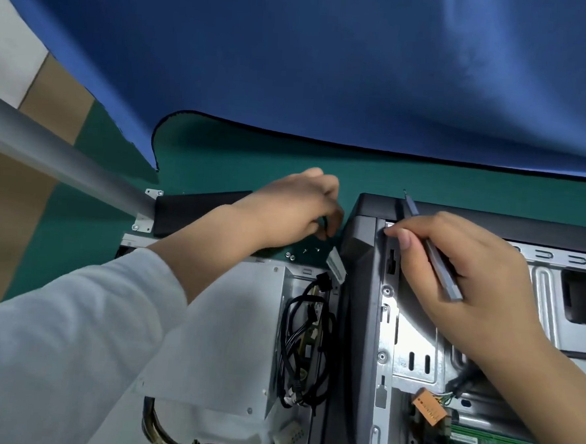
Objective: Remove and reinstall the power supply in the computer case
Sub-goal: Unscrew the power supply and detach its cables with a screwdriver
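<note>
**Hands at the far end of the opened case**

A green mat (240, 163) covers the table, and a blue cloth (329, 59) hangs behind it as a backdrop, its black-edged hem lying on the mat. At far left a grey metal bar (65, 163) runs diagonally to a bracket, with beige and white wall panels beyond.

The computer case (368, 260) lies on the mat with its interior exposed, its long axis running near to far; the black end faces away. Inside at near right sit a green circuit board (497, 443) and an orange connector (429, 407). The power supply (230, 321), a silver metal box, rests just left of the case frame, partly hidden by the white sleeve (71, 345); black cables (306, 342) coil between it and the frame, and yellow wires trail at its near end. A few small screws (298, 253) lie on the mat beyond it.

The left hand (292, 211) reaches over the far mat, its fingers curled round a small dark item too blurred to identify. The right hand (466, 277) grips a slim grey screwdriver (437, 258), its tip pointing away over the case's far edge, forefinger touching the frame.
</note>
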### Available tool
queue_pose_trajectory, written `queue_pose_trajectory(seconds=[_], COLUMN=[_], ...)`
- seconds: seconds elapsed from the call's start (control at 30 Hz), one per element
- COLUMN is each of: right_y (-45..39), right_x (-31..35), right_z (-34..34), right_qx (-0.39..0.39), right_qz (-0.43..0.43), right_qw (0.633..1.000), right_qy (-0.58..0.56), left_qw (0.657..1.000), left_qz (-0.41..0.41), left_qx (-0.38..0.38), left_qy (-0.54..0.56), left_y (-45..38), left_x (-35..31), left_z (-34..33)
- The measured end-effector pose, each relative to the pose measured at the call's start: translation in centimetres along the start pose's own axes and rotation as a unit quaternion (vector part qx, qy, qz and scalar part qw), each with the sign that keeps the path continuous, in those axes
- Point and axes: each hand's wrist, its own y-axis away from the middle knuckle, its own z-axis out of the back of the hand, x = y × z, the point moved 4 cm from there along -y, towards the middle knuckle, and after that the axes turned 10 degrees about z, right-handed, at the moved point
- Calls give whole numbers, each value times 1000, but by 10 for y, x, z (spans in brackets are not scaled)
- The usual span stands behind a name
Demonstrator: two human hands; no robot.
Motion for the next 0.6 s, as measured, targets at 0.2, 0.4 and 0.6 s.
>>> queue_pose_trajectory(seconds=[0.2,0.4,0.6], right_y=[0,0,1], right_x=[0,-1,-1], right_z=[0,-1,0], right_qx=[-4,-17,-16], right_qz=[1,1,-1], right_qw=[1000,1000,1000], right_qy=[-4,-12,-10], left_qw=[985,981,992], left_qz=[95,126,90], left_qx=[58,50,91], left_qy=[129,138,3], left_y=[-12,-3,-4], left_x=[6,29,24], left_z=[-26,-31,-45])
